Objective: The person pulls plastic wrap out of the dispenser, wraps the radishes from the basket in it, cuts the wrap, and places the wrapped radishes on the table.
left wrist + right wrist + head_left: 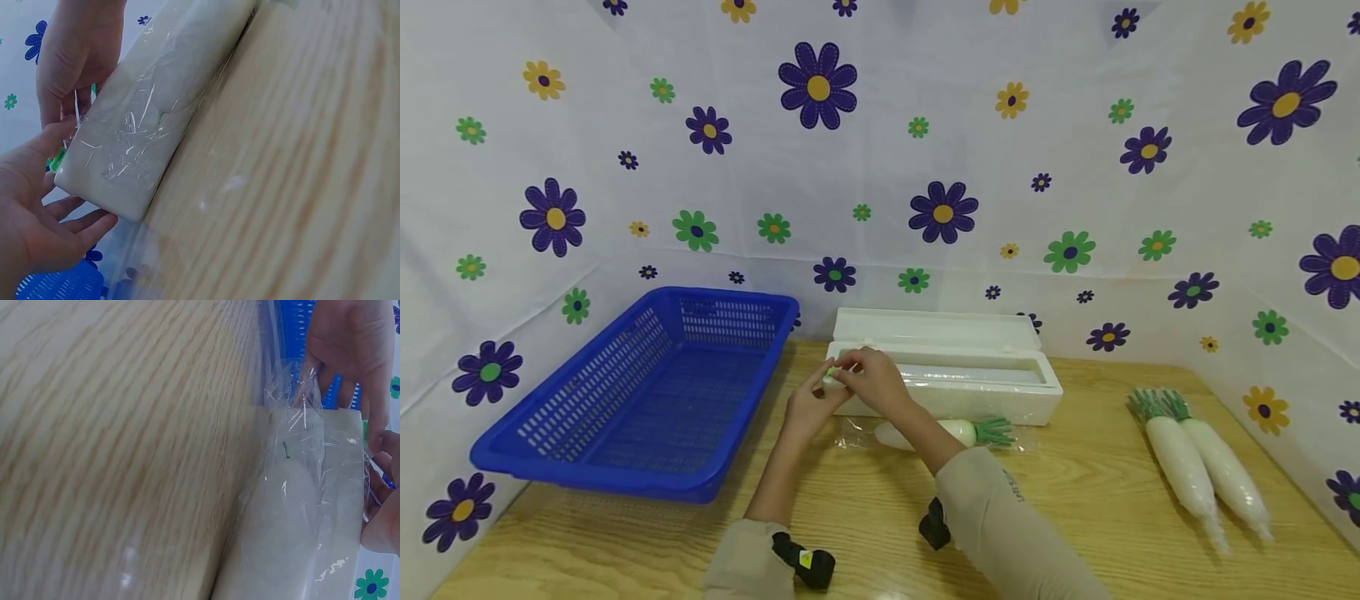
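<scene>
Both hands meet at the left end of a white box [947, 398] whose lid [936, 329] stands raised; a roll [970, 375] lies inside. My right hand [876, 382] has curled fingers and pinches clear plastic film [78, 109] at the box's end. My left hand [808, 410] spreads its fingers around the box's corner, its thumb reaching up to the right fingers. Near that thumb a small green piece [57, 160] shows. In front of the box a white radish [891, 435] with green tops lies in clear film, partly hidden behind the right forearm.
To the left stands a blue plastic basket [700, 482] with perforated sides. Two film-wrapped white radishes [1180, 467] lie on the right side of the wooden table [1097, 500]. Flower-printed cloth [880, 150] surrounds the back and sides.
</scene>
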Demonstrator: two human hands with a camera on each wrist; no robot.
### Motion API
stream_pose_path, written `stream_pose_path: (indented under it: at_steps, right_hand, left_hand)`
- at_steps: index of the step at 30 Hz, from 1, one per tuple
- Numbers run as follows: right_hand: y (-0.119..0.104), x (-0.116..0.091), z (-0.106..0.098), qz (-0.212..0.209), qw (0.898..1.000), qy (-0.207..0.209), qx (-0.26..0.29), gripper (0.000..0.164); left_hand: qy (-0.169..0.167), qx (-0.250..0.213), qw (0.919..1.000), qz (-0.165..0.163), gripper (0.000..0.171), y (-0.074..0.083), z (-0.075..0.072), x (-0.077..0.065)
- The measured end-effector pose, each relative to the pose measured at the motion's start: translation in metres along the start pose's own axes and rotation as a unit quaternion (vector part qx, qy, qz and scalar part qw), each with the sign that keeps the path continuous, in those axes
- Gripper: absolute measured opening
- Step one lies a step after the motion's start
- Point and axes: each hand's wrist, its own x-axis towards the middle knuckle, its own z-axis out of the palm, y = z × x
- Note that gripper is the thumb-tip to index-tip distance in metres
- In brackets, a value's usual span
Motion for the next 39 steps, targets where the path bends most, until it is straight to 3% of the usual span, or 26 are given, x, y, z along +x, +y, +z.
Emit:
stream_pose_path:
  at_steps: [5, 12, 23, 29, 39]
  right_hand:
    - [0.006, 0.004, 0.002, -0.009, 1.0, 0.005, 0.004, 0.013]
    - [-0.003, 0.003, -0.002, -0.007, 0.999, 0.007, -0.035, 0.01]
    - [0.0, -0.001, -0.008, -0.042, 0.992, 0.022, -0.12, 0.01]
    - [0.007, -0.003, -0.007, -0.08, 0.993, 0.02, -0.082, 0.009]
    - [0.014, -0.001, -0.012, -0.046, 0.999, -0.015, -0.014, 0.01]
  left_hand:
    - [0.004, 0.002, 1.0, 0.001, 0.071, 0.002, 0.001, 0.0]
    - [0.05, 0.005, 0.998, 0.038, 0.059, -0.002, 0.007, 0.0]
    - [0.04, 0.008, 0.9975, 0.057, 0.052, -0.003, 0.004, 0.0]
    - [0.041, -0.004, 0.9955, 0.085, 0.051, -0.004, 0.002, 0.0]
    - [0.048, 0.004, 0.9957, 0.079, 0.049, -0.006, 0.002, 0.004]
